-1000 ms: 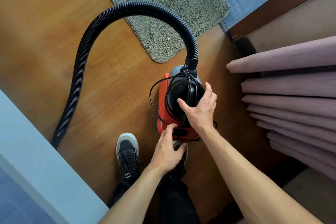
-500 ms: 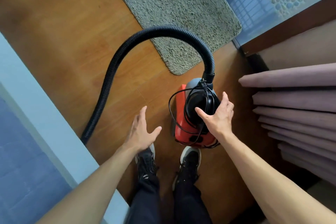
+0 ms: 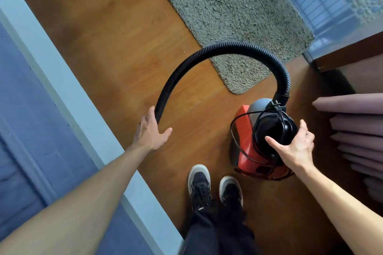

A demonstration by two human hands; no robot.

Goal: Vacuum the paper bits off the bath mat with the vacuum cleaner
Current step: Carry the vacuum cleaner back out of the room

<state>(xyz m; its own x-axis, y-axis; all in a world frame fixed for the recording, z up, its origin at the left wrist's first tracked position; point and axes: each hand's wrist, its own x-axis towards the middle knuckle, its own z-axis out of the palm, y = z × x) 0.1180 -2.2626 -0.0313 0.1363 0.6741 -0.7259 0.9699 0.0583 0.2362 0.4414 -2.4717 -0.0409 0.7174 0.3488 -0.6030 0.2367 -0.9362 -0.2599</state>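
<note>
Seen from the head camera, a person stands on a wooden floor (image 3: 99,27) with a red and black vacuum cleaner (image 3: 245,136) just ahead of a pair of black shoes (image 3: 200,184). The right hand (image 3: 296,147) holds the machine's rounded black top, with the thumb on the near side and the fingers curved over the far side. A black power cord (image 3: 233,130) is looped around the body.

A ribbed black hose (image 3: 228,46) rises from the front of the cleaner, arches high over the floor and comes down to the left hand (image 3: 150,132). That hand is wide, with fingers straight and thumb spread. The lower end of the hose passes out of sight behind it, so it cannot be told whether the two touch.

The grey-green shag bath mat (image 3: 228,6) lies flat on the floor beyond the cleaner. Its near rounded corner sits under the hose's arch, near the machine but apart from it.

A pale blue ledge (image 3: 62,72) runs diagonally along the left. Mauve curtain folds (image 3: 352,120) hang just beside the cleaner on the right, and a glass panel (image 3: 331,6) borders the mat's far side.
</note>
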